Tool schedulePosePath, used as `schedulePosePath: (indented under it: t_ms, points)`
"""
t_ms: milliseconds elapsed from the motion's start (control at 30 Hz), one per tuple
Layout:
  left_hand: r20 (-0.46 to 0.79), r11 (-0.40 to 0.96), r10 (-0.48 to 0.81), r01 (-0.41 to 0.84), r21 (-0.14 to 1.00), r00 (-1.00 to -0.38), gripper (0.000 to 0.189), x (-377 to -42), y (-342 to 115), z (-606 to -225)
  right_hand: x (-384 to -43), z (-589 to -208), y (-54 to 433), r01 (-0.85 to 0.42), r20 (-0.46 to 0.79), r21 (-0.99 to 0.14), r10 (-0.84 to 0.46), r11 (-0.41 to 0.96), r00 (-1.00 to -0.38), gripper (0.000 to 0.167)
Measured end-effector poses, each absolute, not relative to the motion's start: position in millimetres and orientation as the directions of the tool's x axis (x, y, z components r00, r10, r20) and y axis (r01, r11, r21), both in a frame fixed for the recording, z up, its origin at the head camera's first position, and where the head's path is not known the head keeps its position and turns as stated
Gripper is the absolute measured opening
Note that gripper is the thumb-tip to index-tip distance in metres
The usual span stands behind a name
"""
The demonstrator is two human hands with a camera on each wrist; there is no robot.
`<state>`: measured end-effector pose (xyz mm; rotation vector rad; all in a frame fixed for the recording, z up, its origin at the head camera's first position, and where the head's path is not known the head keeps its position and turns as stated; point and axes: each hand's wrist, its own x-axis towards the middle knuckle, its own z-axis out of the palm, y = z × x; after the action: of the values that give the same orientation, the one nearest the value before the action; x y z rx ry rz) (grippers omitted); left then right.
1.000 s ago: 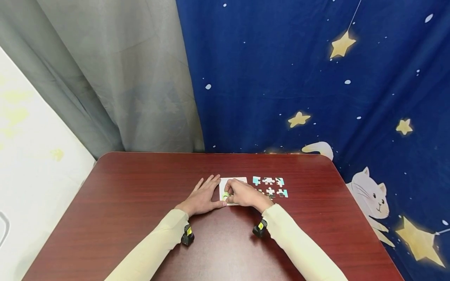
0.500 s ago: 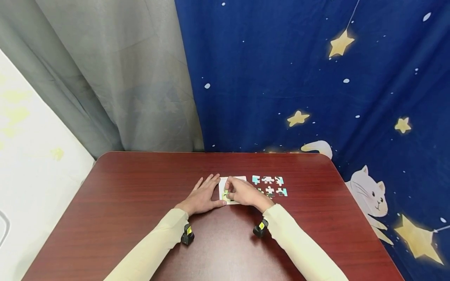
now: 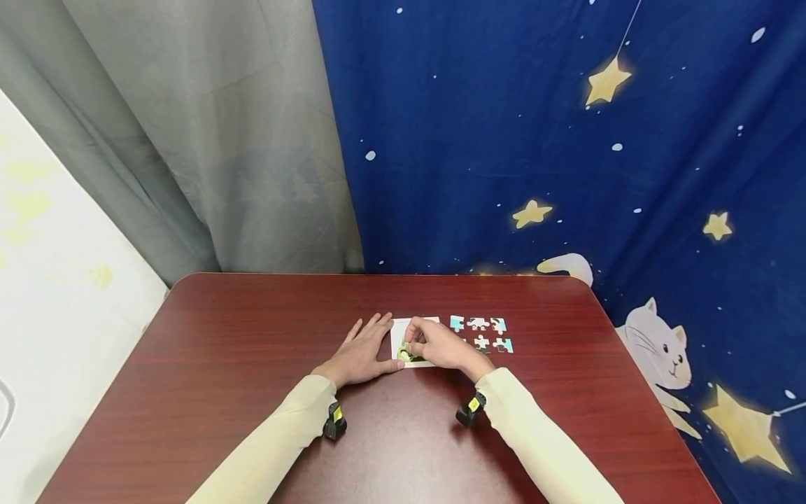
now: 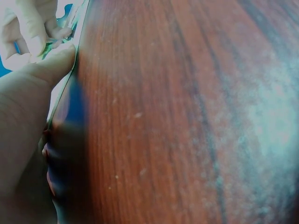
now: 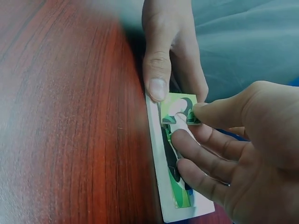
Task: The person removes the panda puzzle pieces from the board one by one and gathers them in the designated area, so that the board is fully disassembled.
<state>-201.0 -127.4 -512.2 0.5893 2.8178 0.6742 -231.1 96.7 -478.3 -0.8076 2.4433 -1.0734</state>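
My left hand (image 3: 359, 353) lies flat with spread fingers at the left side of a small white puzzle tray (image 3: 398, 327), its thumb pressing the tray's near left corner. My right hand (image 3: 437, 344) bends over the tray from the right. In the right wrist view, its thumb and fingertips grip and press a green jigsaw piece (image 5: 178, 99) with a black-and-white picture, at the corner beside the left thumb. Joined to it, a green and black strip (image 5: 180, 196) runs along the tray's near edge, partly covered by the fingers.
To the right of the tray, several loose jigsaw pieces (image 3: 478, 324) lie in two rows; the right hand hides part of the lower row. The dark red tabletop (image 3: 252, 322) ends at a grey curtain (image 3: 283, 175) and a blue star-patterned curtain (image 3: 453, 154).
My right hand has shifted slightly right over the tray, showing more of the green and black pieces at its near edge. The left hand stays in place.
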Motion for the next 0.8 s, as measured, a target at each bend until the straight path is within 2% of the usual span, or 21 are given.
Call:
schedulePosePath:
  t_ms: [267,800]
  points:
    - [-0.082,0.817,0.421,0.339,0.467,-0.903,0.099,-200.6,-127.9,-512.2,-230.4,-475.8,103.3,-0.337,-0.060,-0.797,-0.621,0.501,-0.782,0.005]
    - [-0.057,0.804,0.427,0.351,0.480,-0.902,0.098,-199.3,-128.0,-513.3,-207.2,-470.6,151.2,-0.297,-0.101,-0.798,-0.603,0.524,-0.791,0.003]
